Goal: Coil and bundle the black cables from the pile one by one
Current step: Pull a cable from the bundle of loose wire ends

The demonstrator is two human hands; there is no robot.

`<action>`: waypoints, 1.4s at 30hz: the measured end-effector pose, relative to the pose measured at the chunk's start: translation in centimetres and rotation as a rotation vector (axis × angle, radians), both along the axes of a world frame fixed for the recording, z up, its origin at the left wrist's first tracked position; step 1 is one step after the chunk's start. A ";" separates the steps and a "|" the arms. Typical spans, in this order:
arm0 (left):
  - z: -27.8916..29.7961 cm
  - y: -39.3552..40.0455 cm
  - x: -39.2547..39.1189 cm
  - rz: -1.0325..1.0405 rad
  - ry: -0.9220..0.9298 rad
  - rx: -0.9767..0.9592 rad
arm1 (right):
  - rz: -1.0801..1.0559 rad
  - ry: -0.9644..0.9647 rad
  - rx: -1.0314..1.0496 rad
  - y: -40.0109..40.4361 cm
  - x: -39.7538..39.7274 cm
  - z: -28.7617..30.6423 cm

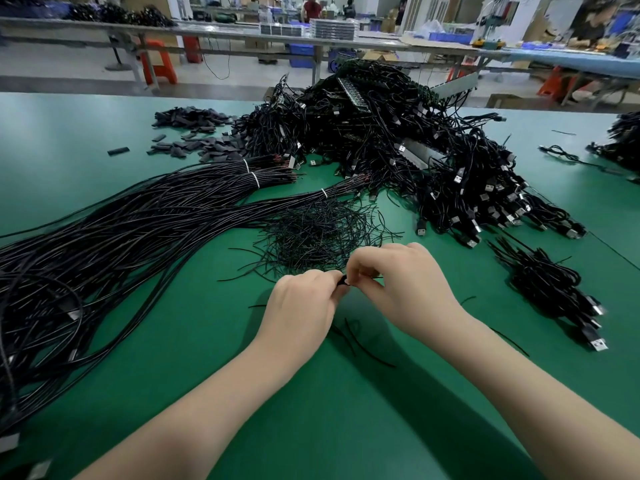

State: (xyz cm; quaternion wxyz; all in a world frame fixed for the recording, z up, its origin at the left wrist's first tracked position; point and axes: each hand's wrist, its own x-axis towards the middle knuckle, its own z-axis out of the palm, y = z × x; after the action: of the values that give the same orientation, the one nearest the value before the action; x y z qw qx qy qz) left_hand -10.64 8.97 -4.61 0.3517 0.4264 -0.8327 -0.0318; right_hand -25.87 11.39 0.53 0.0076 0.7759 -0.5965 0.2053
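My left hand and my right hand meet over the green table, just in front of a heap of thin black twist ties. Both pinch a small black cable bundle, of which only a short piece shows between the fingertips. Loops of the same cable hang below the hands, mostly hidden. To the left lie long straight black cables banded with white ties. At the right sits a row of coiled, finished bundles with USB plugs.
A big tangled heap of black USB cables fills the table's back centre. Flat black sleeve pieces lie at the back left. Another cable heap is at the far right edge. Benches and seated people stand beyond the green table.
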 end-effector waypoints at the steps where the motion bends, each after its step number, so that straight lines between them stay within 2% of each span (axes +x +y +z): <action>1: 0.0 0.0 0.0 -0.002 -0.013 -0.005 | 0.011 -0.018 0.010 0.0 -0.1 0.1; 5: 0.0 -0.1 -0.1 -0.039 -0.020 -0.030 | 0.032 0.070 0.069 -0.5 -0.6 1.4; 8: -0.3 -0.1 0.0 -0.082 -0.041 -0.021 | -0.014 0.189 0.224 -1.2 -1.3 3.2; 13: -0.3 0.1 -0.2 -0.096 -0.115 -0.066 | 0.158 0.338 0.365 -2.2 -1.3 4.4; 15: -0.2 0.1 -0.2 -0.126 -0.122 -0.112 | 0.234 0.322 0.383 -3.1 -1.4 4.6; 17: -0.2 -0.2 0.1 -0.210 -0.067 -0.082 | 0.275 0.156 0.484 -4.2 -2.1 4.6; 18: -0.1 -0.5 0.2 -0.253 0.002 -0.026 | 0.274 0.010 0.558 -4.7 -2.7 4.5; 21: -0.2 -1.0 0.4 -0.295 0.311 0.235 | 0.232 -0.567 0.711 -4.8 -3.7 2.6; 24: -0.3 -1.0 0.2 -0.233 0.619 0.441 | 0.152 -1.008 0.618 -4.1 -2.2 -0.9; 26: -0.5 -1.1 0.1 -0.145 0.726 0.487 | 0.093 -1.078 0.445 -3.5 -0.6 -2.7; 29: -0.6 -1.1 0.1 -0.032 0.807 0.514 | -0.016 -0.974 0.180 -2.8 1.1 -3.8; 31: -0.8 -1.2 0.0 0.015 0.812 0.498 | -0.076 -0.904 0.090 -2.5 1.7 -3.9; 37: -1.2 -1.2 0.0 0.125 0.814 0.476 | -0.108 -0.752 0.005 -1.9 2.3 -4.0; 42: -1.1 -1.4 -0.1 0.108 0.853 0.490 | -0.100 -0.793 0.058 -1.9 2.6 -3.9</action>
State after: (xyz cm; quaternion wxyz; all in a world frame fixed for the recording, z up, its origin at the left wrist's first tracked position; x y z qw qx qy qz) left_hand -10.72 7.61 -5.67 0.5516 0.4883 -0.5593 -0.3801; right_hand -23.30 9.46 -3.37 -0.2352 0.6065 -0.5958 0.4711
